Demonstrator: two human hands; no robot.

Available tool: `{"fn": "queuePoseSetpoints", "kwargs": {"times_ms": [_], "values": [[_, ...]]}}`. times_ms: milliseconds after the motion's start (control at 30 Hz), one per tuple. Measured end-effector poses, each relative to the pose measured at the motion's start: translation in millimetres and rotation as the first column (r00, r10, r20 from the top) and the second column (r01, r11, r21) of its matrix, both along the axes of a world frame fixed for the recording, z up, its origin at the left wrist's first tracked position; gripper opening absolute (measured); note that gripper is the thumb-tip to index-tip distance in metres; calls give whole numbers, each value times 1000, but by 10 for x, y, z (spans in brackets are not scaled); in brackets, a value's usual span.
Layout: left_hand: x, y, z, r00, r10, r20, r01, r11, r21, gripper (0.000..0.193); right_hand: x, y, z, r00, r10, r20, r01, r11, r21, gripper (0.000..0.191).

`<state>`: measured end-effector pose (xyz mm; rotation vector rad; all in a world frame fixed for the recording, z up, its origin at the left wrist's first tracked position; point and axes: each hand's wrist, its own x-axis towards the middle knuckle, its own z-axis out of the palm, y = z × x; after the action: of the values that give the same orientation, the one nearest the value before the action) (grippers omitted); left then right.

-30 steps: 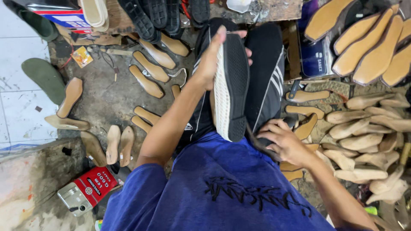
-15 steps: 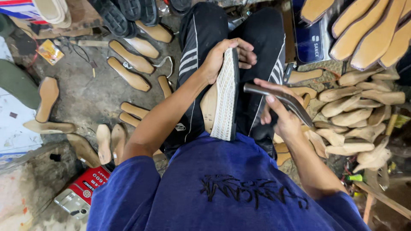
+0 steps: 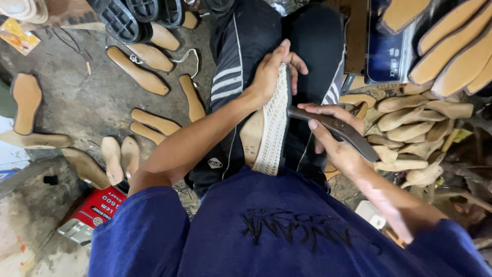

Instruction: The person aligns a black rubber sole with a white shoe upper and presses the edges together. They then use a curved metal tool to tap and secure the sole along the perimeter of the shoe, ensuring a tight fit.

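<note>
At frame centre, the left hand [image 3: 271, 72] fingers wrap the cream woven-textured shoe sole [image 3: 271, 123], bracing it upright while the right hand [image 3: 333, 136] fingers grip the dark flat tool [image 3: 333, 128] against its edge.

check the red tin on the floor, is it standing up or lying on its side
Lying on its side: the red tin shows its broad printed face upward, flat on the floor.

Left hand [image 3: 269, 74] grips the toe end of a white woven shoe sole [image 3: 271, 123], held on edge against the lap. Right hand [image 3: 333, 136] holds a dark curved strap [image 3: 333, 128], one end touching the sole's edge. Tan insoles [image 3: 410, 118] lie piled on the floor beside the right hand.
</note>
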<state>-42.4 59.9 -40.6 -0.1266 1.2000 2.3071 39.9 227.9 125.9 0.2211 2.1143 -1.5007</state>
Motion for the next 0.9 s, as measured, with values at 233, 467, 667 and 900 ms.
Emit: {"fn": "queuePoseSetpoints", "kwargs": {"times_ms": [233,467,667,900], "values": [[96,111,-75,999,32,18,-33,998,57,78,-469,141,119,837,494,-236,-462,869,179,22],[80,70,-2,998,17,54,-21,996,83,78,-106,-193,105,908,-318,272,397,860,-320,26],[81,110,0,996,23,82,-31,996,89,78,-216,33,144,998,-23,57,20,999,44,31],[89,114,2,996,33,86,-39,996,76,76,-169,-262,117,841,-448,304,541,720,-435,31]]}}
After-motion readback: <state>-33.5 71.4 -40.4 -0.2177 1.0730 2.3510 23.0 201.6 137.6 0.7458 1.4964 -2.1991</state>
